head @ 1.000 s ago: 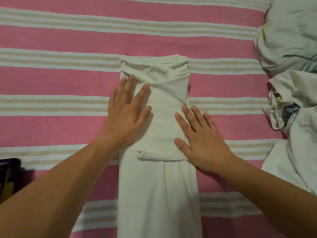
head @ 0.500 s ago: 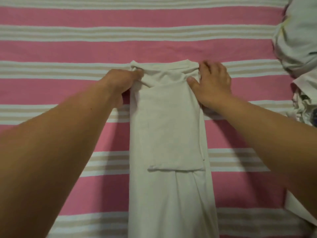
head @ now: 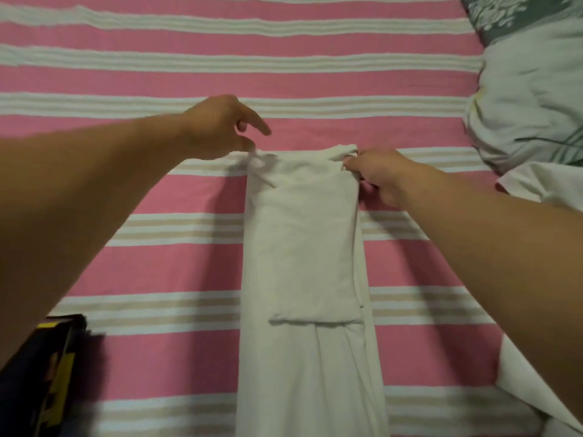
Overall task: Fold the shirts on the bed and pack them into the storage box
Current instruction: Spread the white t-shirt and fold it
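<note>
Nearest to me, at the lower left edge, I see a dark box (head: 41,373) with yellow markings, partly cut off by the frame; I cannot tell what it is. A white cloth (head: 530,389) lies at the lower right, partly under my right forearm.

The white shirt (head: 303,279) lies in the centre of the pink-and-white striped bedsheet (head: 157,279), folded into a long narrow strip running from the near edge toward the far side. An upper layer is folded down over its far half and ends in a straight edge across the strip.

At the far right corner of the shirt, my right hand (head: 378,175) grips the fabric, fingers curled round the collar end. At the far left corner, my left hand (head: 220,130) has its thumb touching the fabric, with the index finger extended above it and the other fingers loosely bent; the hand is blurred, so it appears to pinch the corner, but I cannot confirm this.

Far right, a crumpled pile of pale clothes (head: 520,105) rests on the bed, with a grey floral fabric (head: 511,17) behind it.
</note>
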`<move>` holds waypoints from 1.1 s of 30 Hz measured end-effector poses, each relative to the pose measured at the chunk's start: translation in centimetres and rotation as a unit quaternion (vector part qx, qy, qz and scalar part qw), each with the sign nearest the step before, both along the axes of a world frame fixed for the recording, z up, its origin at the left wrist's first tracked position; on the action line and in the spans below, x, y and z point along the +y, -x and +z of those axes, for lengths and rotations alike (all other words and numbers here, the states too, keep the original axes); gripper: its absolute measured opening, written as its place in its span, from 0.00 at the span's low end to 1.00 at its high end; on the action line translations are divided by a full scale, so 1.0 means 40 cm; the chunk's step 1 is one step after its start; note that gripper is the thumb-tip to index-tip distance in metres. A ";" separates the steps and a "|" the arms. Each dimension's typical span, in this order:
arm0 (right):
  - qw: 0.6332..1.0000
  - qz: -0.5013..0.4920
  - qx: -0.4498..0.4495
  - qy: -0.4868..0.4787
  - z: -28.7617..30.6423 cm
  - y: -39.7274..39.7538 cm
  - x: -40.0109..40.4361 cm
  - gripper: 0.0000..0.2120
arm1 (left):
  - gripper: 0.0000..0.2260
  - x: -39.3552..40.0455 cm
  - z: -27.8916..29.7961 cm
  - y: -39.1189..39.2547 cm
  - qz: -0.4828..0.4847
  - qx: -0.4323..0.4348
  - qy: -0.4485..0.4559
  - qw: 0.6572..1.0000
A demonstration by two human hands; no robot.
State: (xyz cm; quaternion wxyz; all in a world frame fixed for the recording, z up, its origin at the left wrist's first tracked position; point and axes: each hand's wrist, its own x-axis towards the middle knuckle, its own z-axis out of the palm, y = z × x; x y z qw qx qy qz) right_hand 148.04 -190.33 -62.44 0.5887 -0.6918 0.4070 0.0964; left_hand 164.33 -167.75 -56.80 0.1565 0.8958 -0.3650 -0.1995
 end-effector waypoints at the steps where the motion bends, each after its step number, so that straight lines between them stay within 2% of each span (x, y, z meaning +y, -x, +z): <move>1: 1.000 0.002 -0.006 0.014 -0.008 -0.006 0.000 0.05 | 0.18 -0.002 -0.003 -0.014 -0.026 -0.013 -0.049 0.998; 3: 0.999 0.006 -0.025 0.040 -0.019 -0.013 0.000 0.13 | 0.20 0.000 -0.029 -0.023 -0.048 0.004 -0.099 0.994; 5: 0.994 0.040 -0.051 0.085 -0.029 -0.010 0.000 0.27 | 0.15 0.007 -0.064 -0.021 -0.051 0.000 -0.077 0.996; 6: 0.991 0.059 -0.068 0.103 -0.035 -0.008 0.002 0.29 | 0.12 0.008 -0.082 -0.024 -0.042 -0.003 -0.056 0.998; 11: 0.976 0.083 -0.094 0.180 -0.075 -0.005 0.003 0.14 | 0.08 -0.031 -0.126 -0.052 0.005 0.029 -0.004 1.000; 15: 0.977 0.085 -0.073 0.182 -0.081 -0.019 -0.006 0.09 | 0.05 -0.040 -0.115 -0.045 0.021 0.196 -0.002 0.980; 16: 0.978 0.087 -0.065 0.181 -0.085 -0.020 -0.011 0.08 | 0.03 -0.034 -0.114 -0.040 0.002 0.195 -0.022 0.981; 19: 0.974 0.104 -0.049 0.195 -0.092 -0.025 -0.013 0.08 | 0.01 -0.016 -0.126 -0.028 -0.016 0.081 -0.067 0.994; 20: 0.972 0.109 -0.044 0.203 -0.094 -0.027 -0.012 0.09 | 0.04 -0.016 -0.129 -0.032 0.007 0.099 -0.055 0.994; 22: 0.968 0.116 -0.032 0.218 -0.102 -0.031 -0.012 0.12 | 0.09 -0.039 -0.123 -0.047 0.069 0.208 -0.024 0.975; 24: 0.966 0.119 -0.020 0.231 -0.105 -0.040 -0.010 0.14 | 0.12 -0.077 -0.110 -0.061 0.106 0.264 -0.050 0.957; 27: 0.975 0.093 -0.018 0.201 -0.105 -0.045 -0.008 0.10 | 0.13 -0.129 -0.096 -0.049 0.112 0.190 -0.091 0.971; 28: 0.981 0.075 -0.022 0.176 -0.106 -0.044 -0.009 0.10 | 0.14 -0.134 -0.101 -0.039 0.121 0.156 -0.083 0.977; 29: 0.986 0.055 -0.028 0.153 -0.102 -0.044 -0.009 0.13 | 0.19 -0.135 -0.109 -0.032 0.135 0.140 -0.073 0.978; 31: 0.993 0.012 -0.029 0.113 -0.093 -0.043 -0.012 0.16 | 0.32 -0.110 -0.123 -0.018 0.203 0.174 -0.069 0.961; 33: 0.997 -0.026 -0.020 0.065 -0.086 -0.047 -0.021 0.12 | 0.33 -0.078 -0.127 -0.007 0.278 0.232 -0.094 0.927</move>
